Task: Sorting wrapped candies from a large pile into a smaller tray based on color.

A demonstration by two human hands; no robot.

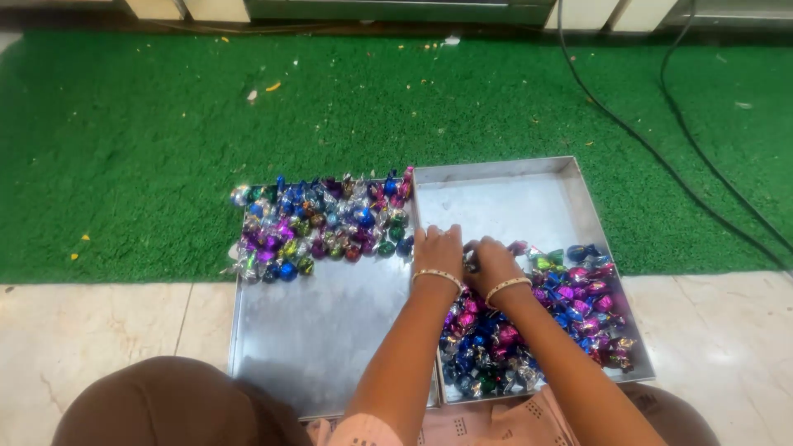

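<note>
Over the right metal tray (pixel 496 198), both hands meet at the foil-wrapped candies (pixel 529 330); right hand (pixel 492 263) fingers pinch one, left hand (pixel 438 248) fingers pressed together. Sorting seems mid-way; the left tray (pixel 322 347) waits alongside.

Two shallow metal trays sit side by side on the floor, half on green turf (pixel 124 149), half on pale tile. The left tray (pixel 314 347) holds foil-wrapped candies (pixel 322 223) massed along its far edge. Both hands meet over the right tray (pixel 504 198): the left hand (pixel 438 248) rests near the dividing rims, the right hand (pixel 489 260) touches the candy heap (pixel 570 301) at its near end.
</note>
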